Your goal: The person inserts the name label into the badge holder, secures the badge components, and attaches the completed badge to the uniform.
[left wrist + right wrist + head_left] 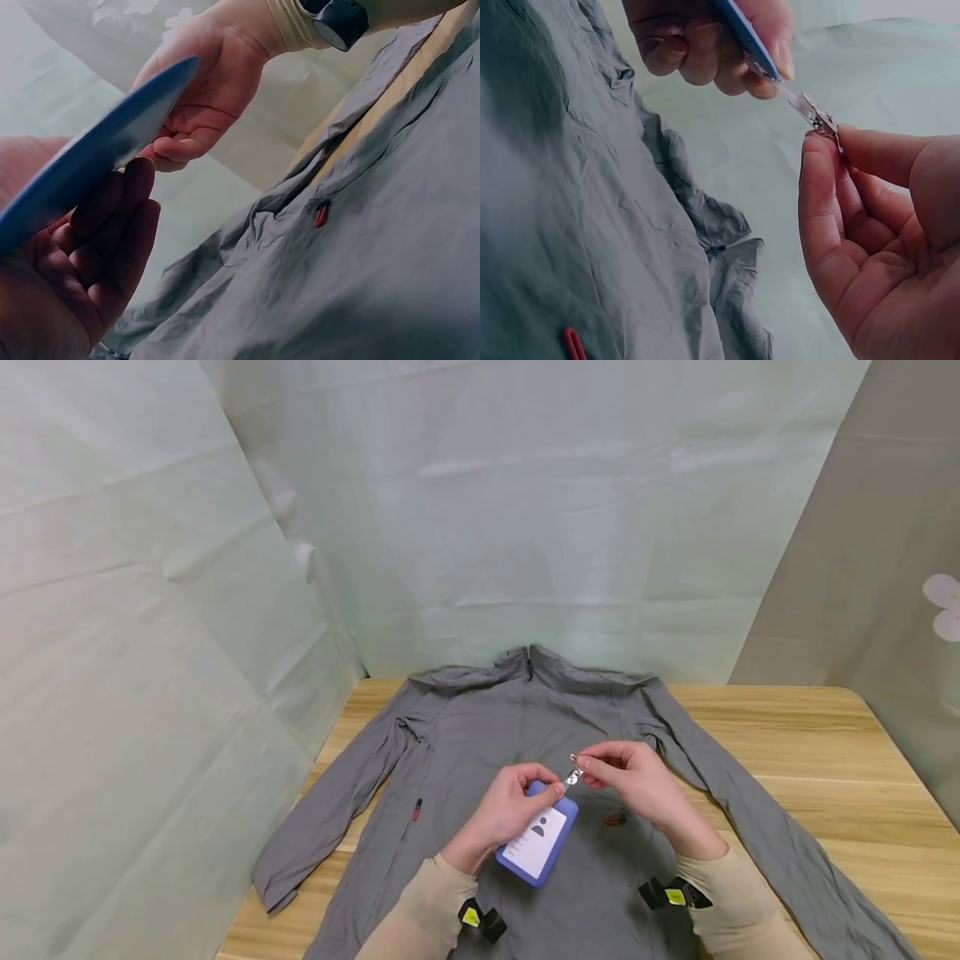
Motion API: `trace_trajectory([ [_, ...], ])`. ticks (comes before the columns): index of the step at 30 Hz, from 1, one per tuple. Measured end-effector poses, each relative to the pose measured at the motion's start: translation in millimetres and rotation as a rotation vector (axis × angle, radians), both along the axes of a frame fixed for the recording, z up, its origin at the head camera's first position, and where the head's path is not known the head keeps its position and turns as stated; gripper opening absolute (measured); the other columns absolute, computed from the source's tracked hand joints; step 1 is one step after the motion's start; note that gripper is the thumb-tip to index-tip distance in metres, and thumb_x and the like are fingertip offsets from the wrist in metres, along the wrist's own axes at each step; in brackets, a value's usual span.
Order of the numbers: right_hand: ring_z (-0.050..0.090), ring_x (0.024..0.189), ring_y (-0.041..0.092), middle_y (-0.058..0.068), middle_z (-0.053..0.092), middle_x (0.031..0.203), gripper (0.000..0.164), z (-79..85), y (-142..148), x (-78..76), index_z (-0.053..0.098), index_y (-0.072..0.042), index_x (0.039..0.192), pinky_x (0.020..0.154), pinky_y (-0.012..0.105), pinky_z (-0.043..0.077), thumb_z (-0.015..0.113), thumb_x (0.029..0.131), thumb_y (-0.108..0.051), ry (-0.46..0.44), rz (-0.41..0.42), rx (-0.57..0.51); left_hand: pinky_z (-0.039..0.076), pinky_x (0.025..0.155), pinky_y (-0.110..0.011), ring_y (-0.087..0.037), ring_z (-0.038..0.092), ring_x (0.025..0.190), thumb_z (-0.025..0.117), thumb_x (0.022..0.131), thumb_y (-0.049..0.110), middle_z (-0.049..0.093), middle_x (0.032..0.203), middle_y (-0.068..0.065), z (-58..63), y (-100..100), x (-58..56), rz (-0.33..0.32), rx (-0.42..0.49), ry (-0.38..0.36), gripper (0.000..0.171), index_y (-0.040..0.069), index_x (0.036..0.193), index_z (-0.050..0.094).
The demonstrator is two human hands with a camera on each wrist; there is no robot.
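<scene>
A blue badge holder (538, 839) with a white card hangs tilted over the jacket, and my left hand (513, 806) pinches its top end between thumb and fingers. In the left wrist view the badge holder (112, 142) appears nearly edge-on. A clear strap joins it to a small silver metal clip (819, 116). My right hand (633, 777) pinches that clip between thumb and fingertips, just right of the left hand. Beneath both hands a grey zip jacket (480, 727) lies spread flat, collar away from me.
The jacket lies on a wooden table (787, 735), its sleeves spread to both sides. Red zipper pulls (417, 811) mark the pockets. Pale sheeting (525, 510) rises behind the table and along the left.
</scene>
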State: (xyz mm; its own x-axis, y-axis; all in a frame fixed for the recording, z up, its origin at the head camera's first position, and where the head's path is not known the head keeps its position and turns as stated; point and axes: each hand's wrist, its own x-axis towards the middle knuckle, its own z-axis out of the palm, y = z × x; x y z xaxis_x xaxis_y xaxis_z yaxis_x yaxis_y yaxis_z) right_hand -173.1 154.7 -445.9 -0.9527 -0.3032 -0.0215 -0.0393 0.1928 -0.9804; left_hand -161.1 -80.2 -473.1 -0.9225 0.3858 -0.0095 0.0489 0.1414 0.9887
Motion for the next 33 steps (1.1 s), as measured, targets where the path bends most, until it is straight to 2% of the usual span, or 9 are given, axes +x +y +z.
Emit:
trace_trajectory([
  [4, 0.074, 0.092, 0.035, 0.019, 0.076, 0.100, 0.029, 0.2, -0.2, -0.2, 0.075, 0.008, 0.118, 0.081, 0.033, 0.064, 0.072, 0.105, -0.017, -0.002, -0.012, -0.002, 0.052, 0.049, -0.022, -0.009, 0.062, 0.056, 0.074, 0.103, 0.017, 0.069, 0.074, 0.002, 0.8, 1.3, 1.0, 0.005, 0.012, -0.001, 0.017, 0.001, 0.097, 0.077],
  [9, 0.074, 0.093, 0.033, 0.015, 0.076, 0.103, 0.028, 1.1, 0.4, -0.3, 0.076, 0.006, 0.119, 0.082, 0.033, 0.064, 0.073, 0.105, -0.018, 0.002, -0.012, -0.014, 0.053, 0.049, -0.022, -0.011, 0.062, 0.056, 0.073, 0.104, 0.019, 0.068, 0.074, 0.001, -0.4, 2.9, 1.6, 0.016, 0.027, -0.005, 0.019, 0.000, 0.099, 0.076],
  [15, 0.072, 0.100, 0.030, 0.015, 0.075, 0.114, 0.039, 0.4, -0.8, -0.4, 0.070, 0.004, 0.132, 0.085, 0.033, 0.063, 0.077, 0.102, -0.020, -0.027, -0.011, -0.032, 0.052, 0.052, -0.022, -0.014, 0.062, 0.059, 0.073, 0.105, 0.023, 0.067, 0.074, 0.000, -3.6, 6.3, 2.3, 0.095, 0.059, 0.019, 0.024, -0.001, 0.103, 0.076],
  [20, 0.072, 0.097, 0.024, 0.016, 0.074, 0.113, 0.039, -1.4, -2.6, -0.6, 0.070, 0.006, 0.131, 0.086, 0.032, 0.063, 0.076, 0.103, -0.021, -0.054, -0.027, -0.056, 0.052, 0.054, -0.023, -0.016, 0.062, 0.061, 0.072, 0.106, 0.024, 0.068, 0.077, -0.001, -4.3, 8.2, 3.4, 0.129, 0.082, 0.056, 0.026, -0.001, 0.105, 0.076],
  [25, 0.073, 0.095, 0.023, 0.017, 0.075, 0.108, 0.036, -1.0, -2.5, -0.3, 0.071, 0.009, 0.126, 0.085, 0.032, 0.064, 0.074, 0.105, -0.021, -0.062, -0.044, -0.085, 0.052, 0.054, -0.023, -0.015, 0.062, 0.062, 0.072, 0.106, 0.023, 0.069, 0.080, -0.002, -5.6, 9.2, 3.0, 0.135, 0.092, 0.060, 0.025, -0.002, 0.107, 0.076],
  [33, 0.075, 0.094, 0.018, 0.013, 0.078, 0.109, 0.035, -3.2, -5.0, -0.7, 0.074, 0.008, 0.125, 0.084, 0.032, 0.064, 0.076, 0.103, -0.020, -0.057, -0.037, -0.065, 0.052, 0.053, -0.022, -0.012, 0.063, 0.061, 0.073, 0.105, 0.022, 0.070, 0.080, -0.003, -5.0, 9.8, 3.3, 0.121, 0.098, 0.066, 0.026, -0.003, 0.110, 0.076],
])
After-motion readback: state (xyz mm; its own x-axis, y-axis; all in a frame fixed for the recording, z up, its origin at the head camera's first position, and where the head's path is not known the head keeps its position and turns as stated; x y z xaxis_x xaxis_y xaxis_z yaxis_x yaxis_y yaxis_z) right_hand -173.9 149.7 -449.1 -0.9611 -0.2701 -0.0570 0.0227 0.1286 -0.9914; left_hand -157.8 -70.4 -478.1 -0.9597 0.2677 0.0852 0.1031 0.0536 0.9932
